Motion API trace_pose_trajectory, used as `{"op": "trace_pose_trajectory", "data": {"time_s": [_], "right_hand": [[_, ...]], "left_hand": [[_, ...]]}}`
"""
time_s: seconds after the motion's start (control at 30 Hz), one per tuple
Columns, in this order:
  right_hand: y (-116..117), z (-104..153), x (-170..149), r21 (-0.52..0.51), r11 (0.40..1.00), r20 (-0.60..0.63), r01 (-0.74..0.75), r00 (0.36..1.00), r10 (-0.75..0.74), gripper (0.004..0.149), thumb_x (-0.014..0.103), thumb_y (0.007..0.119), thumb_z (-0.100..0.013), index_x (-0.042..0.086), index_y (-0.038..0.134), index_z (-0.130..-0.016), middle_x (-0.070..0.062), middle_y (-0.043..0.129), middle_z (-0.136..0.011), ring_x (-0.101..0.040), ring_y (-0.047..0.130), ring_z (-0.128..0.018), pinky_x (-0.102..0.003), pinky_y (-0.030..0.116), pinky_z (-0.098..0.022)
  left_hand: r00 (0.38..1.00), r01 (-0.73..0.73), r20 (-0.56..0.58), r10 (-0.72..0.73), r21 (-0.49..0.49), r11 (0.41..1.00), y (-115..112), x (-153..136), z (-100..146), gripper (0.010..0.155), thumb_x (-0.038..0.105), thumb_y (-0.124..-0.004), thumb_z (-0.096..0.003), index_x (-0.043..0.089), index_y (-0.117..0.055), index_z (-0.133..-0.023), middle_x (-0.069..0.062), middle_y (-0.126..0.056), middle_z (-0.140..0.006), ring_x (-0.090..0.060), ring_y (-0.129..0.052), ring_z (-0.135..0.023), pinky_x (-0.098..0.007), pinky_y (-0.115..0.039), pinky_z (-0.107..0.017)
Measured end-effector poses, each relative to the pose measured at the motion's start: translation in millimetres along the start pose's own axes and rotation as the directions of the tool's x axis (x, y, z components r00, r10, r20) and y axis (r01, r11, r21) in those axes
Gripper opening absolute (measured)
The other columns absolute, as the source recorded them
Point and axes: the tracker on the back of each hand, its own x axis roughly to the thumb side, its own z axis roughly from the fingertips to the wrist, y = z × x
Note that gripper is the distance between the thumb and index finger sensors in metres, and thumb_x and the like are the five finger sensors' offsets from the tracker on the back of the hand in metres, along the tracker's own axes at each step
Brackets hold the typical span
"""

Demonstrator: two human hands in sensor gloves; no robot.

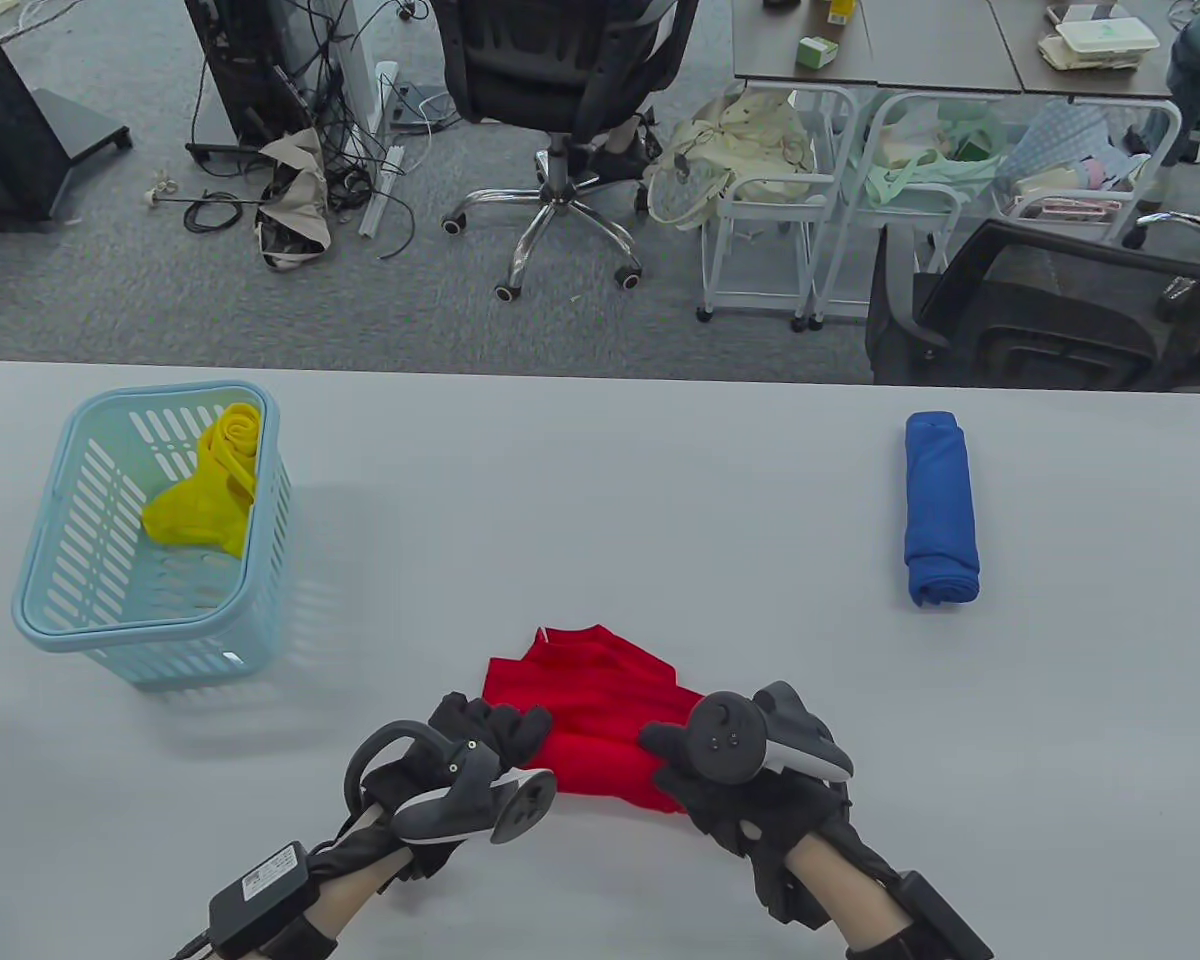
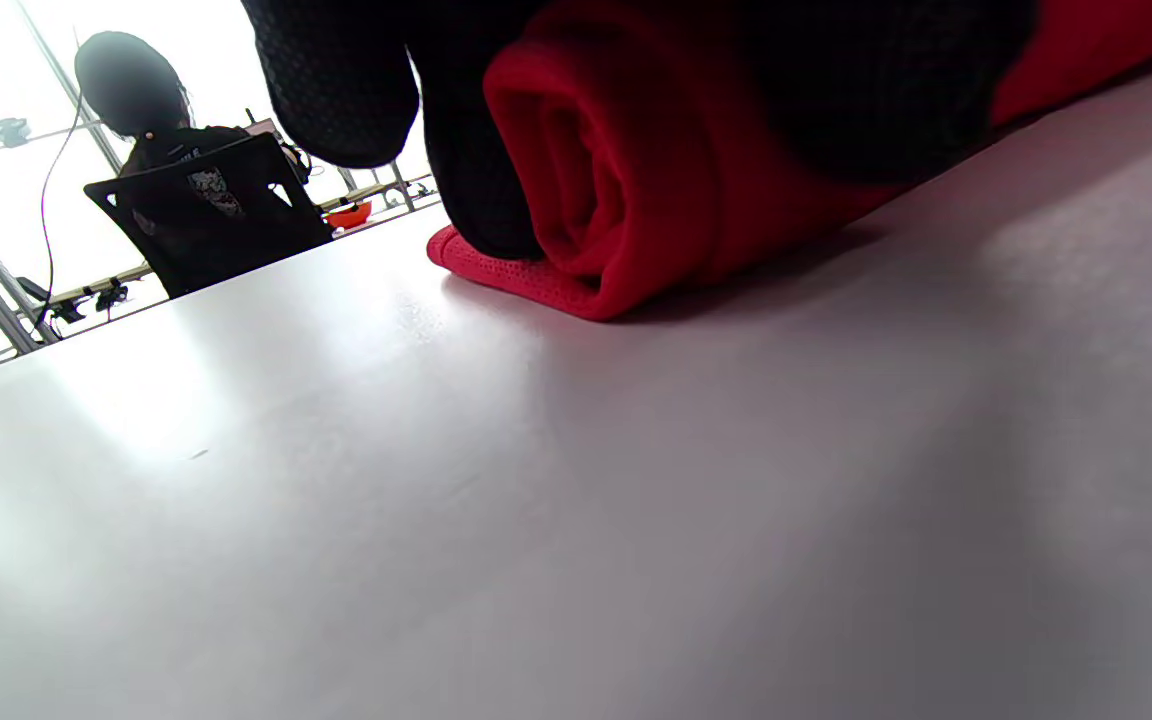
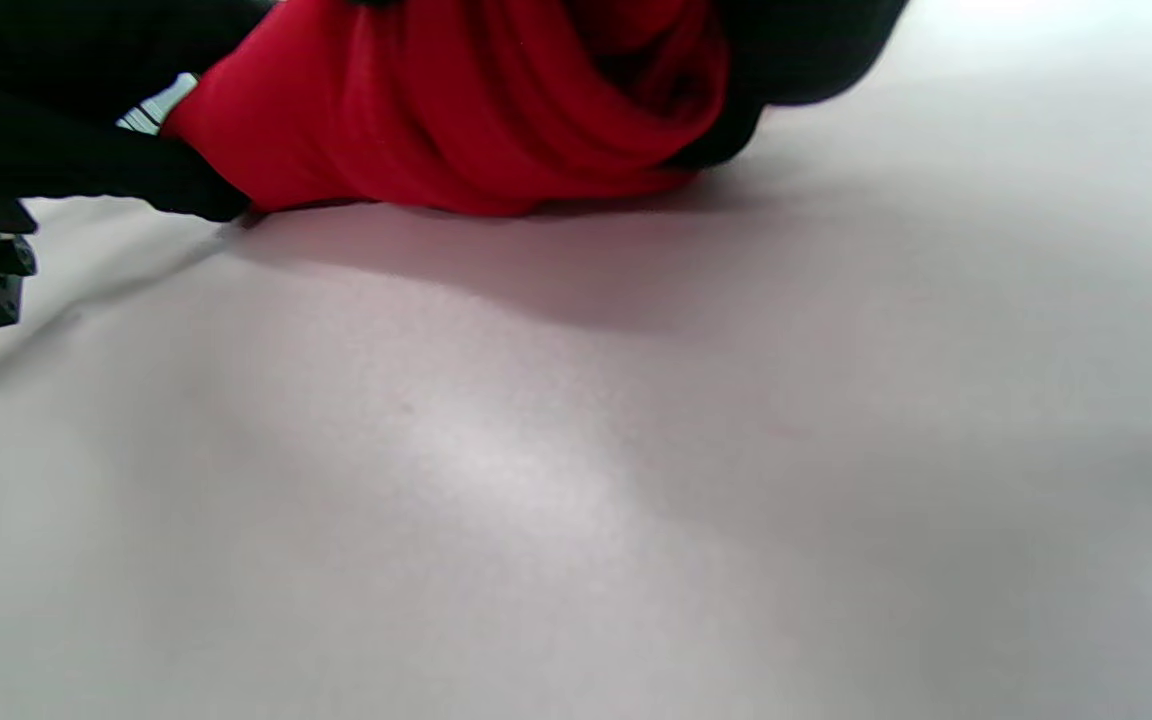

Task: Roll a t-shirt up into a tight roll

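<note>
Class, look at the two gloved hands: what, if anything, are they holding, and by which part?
Both grip the red t-shirt: left hand at the roll's left end, right hand at its right end.

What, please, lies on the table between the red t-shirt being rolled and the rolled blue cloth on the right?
Nothing: the table view shows only bare grey tabletop between the red t-shirt and the rolled blue cloth.

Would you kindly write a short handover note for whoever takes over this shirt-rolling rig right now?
Left hand and right hand: both grip the rolled near end of the red t-shirt.
Position: shirt lies near the front edge of the table; a spiral shows at its left end in the left wrist view.
Done: near part rolled.
Left: the far part is flat; roll away to the end, kept tight.
</note>
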Motion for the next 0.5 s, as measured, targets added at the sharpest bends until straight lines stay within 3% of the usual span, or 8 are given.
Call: {"op": "trace_pose_trajectory", "data": {"time_s": [0.07, 0.17, 0.3, 0.37, 0.5], "right_hand": [[-0.1, 1.5, 3.0, -0.051, 0.994, -0.038, -0.092, 0.995, 0.09, 0.055, 0.035, 0.051, -0.063, 0.03, 0.036, -0.116, -0.018, 0.031, -0.116, -0.04, 0.053, -0.103, -0.055, 0.051, -0.071], [-3.6, 4.0, 10.8, -0.119, 0.977, -0.04, -0.177, 0.984, 0.174, 0.057, 0.033, 0.055, -0.064, 0.033, 0.031, -0.115, -0.016, 0.022, -0.117, -0.041, 0.041, -0.108, -0.058, 0.043, -0.074], [3.0, 3.3, 17.8, -0.089, 0.961, -0.023, -0.261, 0.965, 0.26, 0.07, 0.046, 0.064, -0.061, 0.029, 0.024, -0.116, -0.013, 0.025, -0.119, -0.042, 0.037, -0.111, -0.061, 0.04, -0.075], [8.8, -0.7, 18.3, -0.057, 0.95, -0.038, -0.307, 0.951, 0.306, 0.076, 0.046, 0.068, -0.059, 0.028, 0.02, -0.116, -0.012, 0.025, -0.119, -0.042, 0.037, -0.111, -0.061, 0.041, -0.075], [6.4, -5.0, 20.1, -0.057, 0.947, -0.034, -0.318, 0.948, 0.316, 0.071, 0.043, 0.065, -0.06, 0.027, 0.024, -0.116, -0.013, 0.037, -0.118, -0.04, 0.052, -0.107, -0.057, 0.049, -0.073]], "left_hand": [[0.995, -0.098, 0.01, 0.098, -0.022, 0.995, 1.8, -3.2, 0.1, 0.067, 0.051, -0.073, -0.0436, 0.031, -0.059, -0.106, 0.007, -0.091, -0.089, -0.014, -0.099, -0.074, -0.045, -0.078, -0.07], [0.976, -0.218, 0.007, 0.219, -0.077, 0.973, 3.1, -8.7, -1.4, 0.063, 0.05, -0.071, -0.0445, 0.029, -0.064, -0.104, 0.005, -0.095, -0.086, -0.014, -0.102, -0.069, -0.045, -0.08, -0.067], [0.941, -0.338, -0.025, 0.337, -0.103, 0.936, -0.3, -19.0, -3.8, 0.066, 0.048, -0.066, -0.0474, 0.032, -0.049, -0.109, 0.004, -0.096, -0.086, -0.016, -0.102, -0.068, -0.045, -0.08, -0.067], [0.928, -0.372, -0.036, 0.37, -0.112, 0.922, -0.6, -23.0, -4.3, 0.065, 0.047, -0.063, -0.0486, 0.036, -0.044, -0.11, 0.003, -0.095, -0.086, -0.017, -0.101, -0.069, -0.046, -0.079, -0.067], [0.959, -0.284, -0.04, 0.281, -0.086, 0.955, -1.5, -17.8, -0.8, 0.061, 0.049, -0.057, -0.0502, 0.045, -0.041, -0.109, 0.001, -0.088, -0.094, -0.022, -0.095, -0.077, -0.048, -0.073, -0.071]]}}
